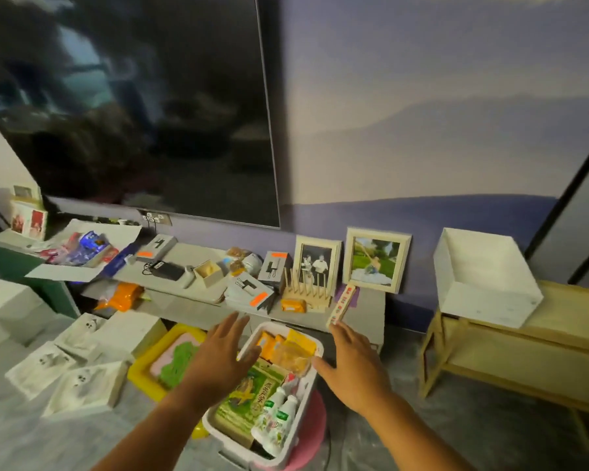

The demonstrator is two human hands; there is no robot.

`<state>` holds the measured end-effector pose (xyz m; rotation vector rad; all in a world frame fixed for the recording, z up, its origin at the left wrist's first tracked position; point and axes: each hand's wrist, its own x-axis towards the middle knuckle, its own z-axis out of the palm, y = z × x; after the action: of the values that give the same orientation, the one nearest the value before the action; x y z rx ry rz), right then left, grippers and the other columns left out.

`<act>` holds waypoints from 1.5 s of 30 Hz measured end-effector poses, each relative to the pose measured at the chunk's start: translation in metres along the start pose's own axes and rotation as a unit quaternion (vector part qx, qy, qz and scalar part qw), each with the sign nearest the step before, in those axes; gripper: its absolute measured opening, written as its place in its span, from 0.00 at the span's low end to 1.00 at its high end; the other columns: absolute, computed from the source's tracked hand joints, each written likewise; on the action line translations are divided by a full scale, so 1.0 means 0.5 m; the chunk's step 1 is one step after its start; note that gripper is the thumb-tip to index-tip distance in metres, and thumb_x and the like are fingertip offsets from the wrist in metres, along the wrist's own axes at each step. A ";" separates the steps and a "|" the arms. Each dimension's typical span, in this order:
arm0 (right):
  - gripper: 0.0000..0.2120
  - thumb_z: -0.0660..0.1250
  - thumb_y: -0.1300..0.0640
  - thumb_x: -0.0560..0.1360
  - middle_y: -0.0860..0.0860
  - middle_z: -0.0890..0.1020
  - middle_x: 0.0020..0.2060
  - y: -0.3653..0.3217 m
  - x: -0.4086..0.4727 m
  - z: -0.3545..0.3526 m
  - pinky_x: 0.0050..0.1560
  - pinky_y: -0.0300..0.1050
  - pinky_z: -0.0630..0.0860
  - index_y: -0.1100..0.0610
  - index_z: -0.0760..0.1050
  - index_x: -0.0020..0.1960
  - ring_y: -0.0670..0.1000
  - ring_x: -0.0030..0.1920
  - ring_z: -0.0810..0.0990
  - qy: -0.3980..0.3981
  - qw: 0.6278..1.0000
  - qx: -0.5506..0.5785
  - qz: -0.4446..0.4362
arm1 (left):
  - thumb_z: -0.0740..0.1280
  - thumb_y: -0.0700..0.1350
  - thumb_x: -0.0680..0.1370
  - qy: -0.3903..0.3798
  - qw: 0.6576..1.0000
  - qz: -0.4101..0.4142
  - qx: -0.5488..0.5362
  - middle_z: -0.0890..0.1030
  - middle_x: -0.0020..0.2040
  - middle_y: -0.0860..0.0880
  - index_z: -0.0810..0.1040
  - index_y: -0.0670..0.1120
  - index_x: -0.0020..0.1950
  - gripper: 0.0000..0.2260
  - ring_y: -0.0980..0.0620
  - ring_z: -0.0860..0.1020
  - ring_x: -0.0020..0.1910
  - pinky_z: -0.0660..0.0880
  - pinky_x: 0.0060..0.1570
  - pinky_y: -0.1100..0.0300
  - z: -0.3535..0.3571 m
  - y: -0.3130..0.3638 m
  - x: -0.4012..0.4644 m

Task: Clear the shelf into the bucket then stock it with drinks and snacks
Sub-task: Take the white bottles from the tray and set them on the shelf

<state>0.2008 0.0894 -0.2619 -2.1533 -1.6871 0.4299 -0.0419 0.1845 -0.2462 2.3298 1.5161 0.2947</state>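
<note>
Left hand spread flat, fingers loose, gripping nothing, hovering at the white bin's left rim. Right hand splayed too, empty, thumb at the right rim. Snacks and drink bottles fill the bin, which sits on a pink stool. Wooden shelf stands well apart, far right, carrying a white box.

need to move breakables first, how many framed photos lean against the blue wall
2: a black-and-white framed photo behind the wooden rack, and a colour framed photo just to its right. More frames stand far left; others may be hidden.
</note>
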 end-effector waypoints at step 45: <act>0.28 0.82 0.49 0.61 0.42 0.82 0.47 0.023 0.070 0.766 0.46 0.45 0.83 0.42 0.73 0.56 0.40 0.46 0.82 0.122 0.839 0.275 0.454 | 0.78 0.46 0.67 -0.340 0.925 -0.004 -0.167 0.82 0.51 0.51 0.78 0.50 0.55 0.19 0.51 0.80 0.50 0.81 0.50 0.50 0.667 -0.352 0.216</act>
<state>0.0445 0.1591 -0.6066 -2.2601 -0.2336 0.7264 -0.0276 0.2905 -0.6234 1.8652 1.0286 -0.2313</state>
